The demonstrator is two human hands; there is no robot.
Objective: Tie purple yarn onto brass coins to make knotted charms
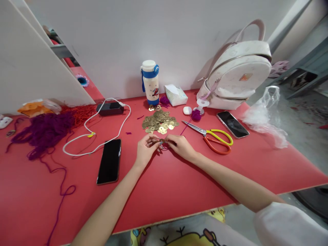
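Holds a coin [161, 140] at the centre of the frame, in the left hand [148, 148], fingertips pinched. Grips purple cord [185, 128] in the right hand [181, 147], fingertips nearly closed. Shows a coin pile [160, 121] just above both hands, scissors [202, 131] right of centre, and a black phone [109, 162] left of centre.

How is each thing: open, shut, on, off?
Left black phone, screen dark
Right black phone, screen dark
White-and-blue bottle, upright, lid on
Yellow-and-orange-handled scissors, blades together
White tissue pack, open, tissue out
White backpack, upright
Round brass coins, piled
White cable, looped
Left hand and right hand, pinching a brass coin
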